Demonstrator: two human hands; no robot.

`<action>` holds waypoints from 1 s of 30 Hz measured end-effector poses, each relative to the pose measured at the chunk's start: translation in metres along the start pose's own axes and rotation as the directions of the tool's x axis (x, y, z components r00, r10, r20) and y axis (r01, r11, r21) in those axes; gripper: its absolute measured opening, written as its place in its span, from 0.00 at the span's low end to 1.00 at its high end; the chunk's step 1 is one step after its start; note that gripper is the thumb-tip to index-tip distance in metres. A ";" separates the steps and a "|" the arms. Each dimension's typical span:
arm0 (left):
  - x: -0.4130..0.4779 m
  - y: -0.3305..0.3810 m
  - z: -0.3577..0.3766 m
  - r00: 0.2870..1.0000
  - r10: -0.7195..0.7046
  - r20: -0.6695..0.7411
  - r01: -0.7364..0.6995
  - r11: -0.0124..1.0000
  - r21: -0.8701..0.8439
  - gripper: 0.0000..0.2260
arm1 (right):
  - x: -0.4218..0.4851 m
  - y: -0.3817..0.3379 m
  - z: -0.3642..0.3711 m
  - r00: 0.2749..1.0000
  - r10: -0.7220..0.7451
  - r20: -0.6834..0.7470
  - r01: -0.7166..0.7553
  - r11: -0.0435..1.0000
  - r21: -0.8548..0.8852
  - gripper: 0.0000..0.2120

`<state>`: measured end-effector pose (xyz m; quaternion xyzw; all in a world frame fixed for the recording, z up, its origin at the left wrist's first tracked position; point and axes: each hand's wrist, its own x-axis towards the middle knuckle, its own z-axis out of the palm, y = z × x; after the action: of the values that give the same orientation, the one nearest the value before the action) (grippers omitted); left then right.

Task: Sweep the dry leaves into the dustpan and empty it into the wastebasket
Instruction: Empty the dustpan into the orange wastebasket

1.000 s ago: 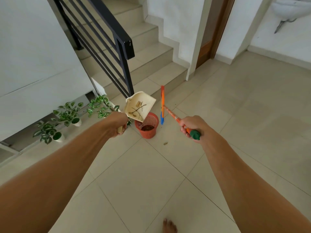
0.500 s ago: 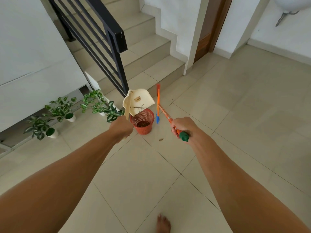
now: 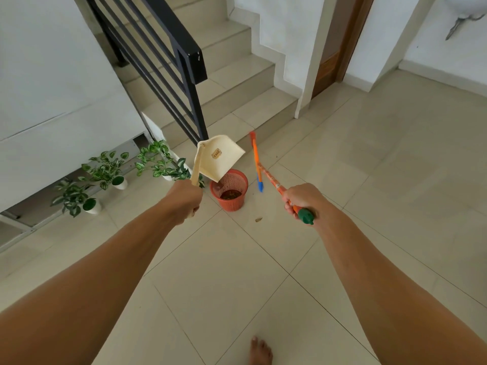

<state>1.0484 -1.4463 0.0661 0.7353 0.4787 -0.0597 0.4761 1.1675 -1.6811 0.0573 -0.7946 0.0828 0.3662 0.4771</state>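
My left hand (image 3: 185, 200) grips the handle of a cream dustpan (image 3: 220, 156), tipped over so its back faces me and its mouth hangs above the red mesh wastebasket (image 3: 229, 192). Brown dry leaves lie in the bottom of the basket. My right hand (image 3: 300, 201) holds the orange handle of a broom (image 3: 257, 164) near its green end cap; the orange and blue broom head stands on the floor just right of the basket. One dry leaf (image 3: 258, 219) lies on the tiles between my hands.
Three potted plants (image 3: 105, 172) line the wall at the left. A black stair railing (image 3: 168, 64) and steps rise behind the basket. A wooden door (image 3: 340, 40) is at the back right. My bare foot (image 3: 259, 350) shows at the bottom edge.
The dustpan has turned from showing its inside with twigs to fully tipped, back side up, over the basket. The broom stayed beside the basket.
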 end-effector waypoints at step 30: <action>-0.035 -0.185 -0.087 0.796 -0.535 0.283 0.549 0.441 -0.710 0.05 | 0.023 0.120 0.082 0.983 0.171 -0.070 -0.179 0.783 -0.595 0.07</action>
<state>0.8571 -1.3867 0.0133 0.2702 0.6624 -0.0069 0.6986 1.0852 -1.6727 -0.0646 -0.8956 0.0389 0.4114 0.1651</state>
